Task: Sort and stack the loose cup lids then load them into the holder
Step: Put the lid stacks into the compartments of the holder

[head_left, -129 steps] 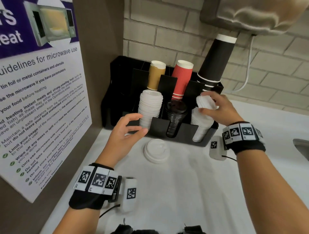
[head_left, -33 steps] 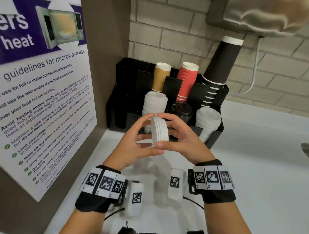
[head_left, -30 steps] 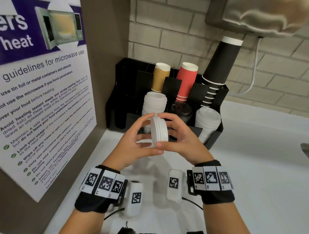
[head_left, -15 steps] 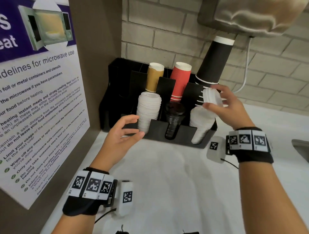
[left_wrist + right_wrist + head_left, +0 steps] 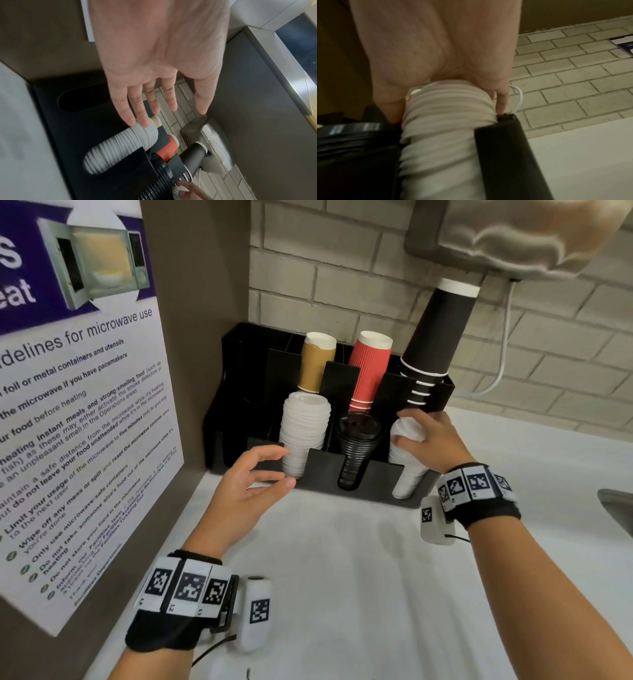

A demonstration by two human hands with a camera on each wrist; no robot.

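So my right hand point(image 5: 435, 440) is wrapped over the top of the white lid stack point(image 5: 406, 460) in the right slot of the black holder point(image 5: 363, 474), fingers curled around the top lids. My left hand point(image 5: 246, 491) hovers in front of the left lid stack point(image 5: 301, 433), fingers loose and spread, holding nothing. The black lids point(image 5: 356, 450) sit in the middle slot, with cups point(image 5: 368, 368) standing behind.
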